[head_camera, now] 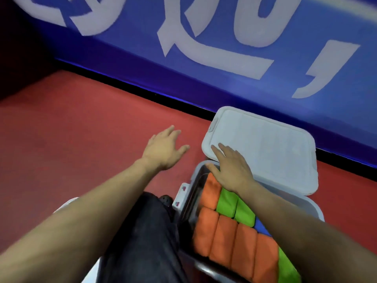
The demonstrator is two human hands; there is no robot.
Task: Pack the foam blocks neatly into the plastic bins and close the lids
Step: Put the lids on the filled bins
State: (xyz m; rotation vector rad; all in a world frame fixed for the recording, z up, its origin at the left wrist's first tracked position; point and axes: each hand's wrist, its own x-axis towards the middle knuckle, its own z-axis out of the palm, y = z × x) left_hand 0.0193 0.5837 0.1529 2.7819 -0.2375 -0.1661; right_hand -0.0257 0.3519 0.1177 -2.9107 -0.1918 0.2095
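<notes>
- Plastic bin [314, 205] sits on the red floor [81, 129], near the blue wall panel [142, 48] with large white lettering, at the person's right side.
- Bin is open. Its white lid [265, 144] is tilted up over the bin's far end, with the near edge raised above the rim.
- Right hand [230, 168]: fingers spread flat on the lid's near-left corner, thumb down at the edge. Hand is pressing or holding the lid; I cannot tell whether the fingers wrap under it.
- Left hand [165, 148]: released, fingers spread, holding nothing, above bare floor just left of the bin and apart from it.
- Contents: orange foam blocks [234, 244] in a row of four along the bin's near-left side, touching side by side; one more orange block behind them at the far-left.
- Green foam blocks [236, 205]: two side by side behind the orange row; another green one at the near-right end.
- A blue foam block [262, 226] shows partly beside the right forearm.
- White latch [180, 196] hangs open on the bin's left wall.
- Person's dark trouser leg [142, 231] lies just left of the bin.
</notes>
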